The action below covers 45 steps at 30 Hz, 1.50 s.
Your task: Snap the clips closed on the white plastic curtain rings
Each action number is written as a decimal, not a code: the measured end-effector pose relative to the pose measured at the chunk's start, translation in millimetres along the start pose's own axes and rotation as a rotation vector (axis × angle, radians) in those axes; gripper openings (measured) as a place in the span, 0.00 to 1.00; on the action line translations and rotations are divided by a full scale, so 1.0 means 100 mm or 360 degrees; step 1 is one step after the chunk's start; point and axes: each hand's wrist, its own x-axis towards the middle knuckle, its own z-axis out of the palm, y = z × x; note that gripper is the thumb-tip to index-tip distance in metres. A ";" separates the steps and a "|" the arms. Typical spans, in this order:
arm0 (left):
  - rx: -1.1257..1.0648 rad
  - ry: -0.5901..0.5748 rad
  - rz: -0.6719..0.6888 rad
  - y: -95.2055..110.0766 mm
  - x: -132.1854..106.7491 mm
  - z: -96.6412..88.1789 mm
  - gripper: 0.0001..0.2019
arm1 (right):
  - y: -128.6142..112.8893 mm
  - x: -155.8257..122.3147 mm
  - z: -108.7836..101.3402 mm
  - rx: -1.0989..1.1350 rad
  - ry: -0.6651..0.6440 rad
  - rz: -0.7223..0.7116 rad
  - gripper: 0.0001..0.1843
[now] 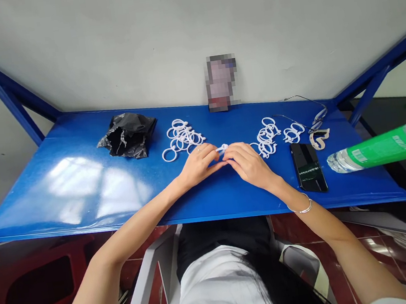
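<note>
Between my fingertips is a white plastic ring (222, 149), partly covered by both hands. My left hand (201, 164) pinches its left side, and my right hand (246, 162) closes on it from the right. The two hands nearly touch, just above the blue table (209, 196). Behind my left hand lies a loose pile of white rings (181, 136), with small eyelets on their rims. Another cluster of white rings (266, 135) lies to the right of my right hand, beside a smaller group of rings (294, 132).
A crumpled black plastic bag (128, 134) sits at the back left. On the right are a dark phone (308, 167), eyeglasses (319, 118), a pale curved object (320, 140) and a green-labelled bottle (387, 146). A blurred upright item (220, 84) leans against the wall.
</note>
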 end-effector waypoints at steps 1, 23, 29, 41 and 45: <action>0.0004 0.0021 0.0004 0.00 0.00 0.00 0.12 | 0.00 0.00 0.00 0.0007 0.0012 0.0001 0.10; -0.1137 -0.0102 -0.0684 0.12 0.06 -0.08 0.24 | 0.10 -0.02 0.01 -0.0078 0.0263 0.0119 0.07; -0.0979 -0.0049 -0.0685 0.09 0.06 -0.09 0.24 | 0.11 -0.02 0.02 -0.0062 0.0312 0.0199 0.08; -0.0974 0.0059 -0.0666 0.10 0.07 -0.12 0.23 | 0.12 -0.01 0.02 -0.0061 0.0225 0.0238 0.10; -0.0966 0.0041 -0.0702 0.11 0.07 -0.12 0.23 | 0.12 -0.02 0.04 -0.0091 0.0161 0.0240 0.12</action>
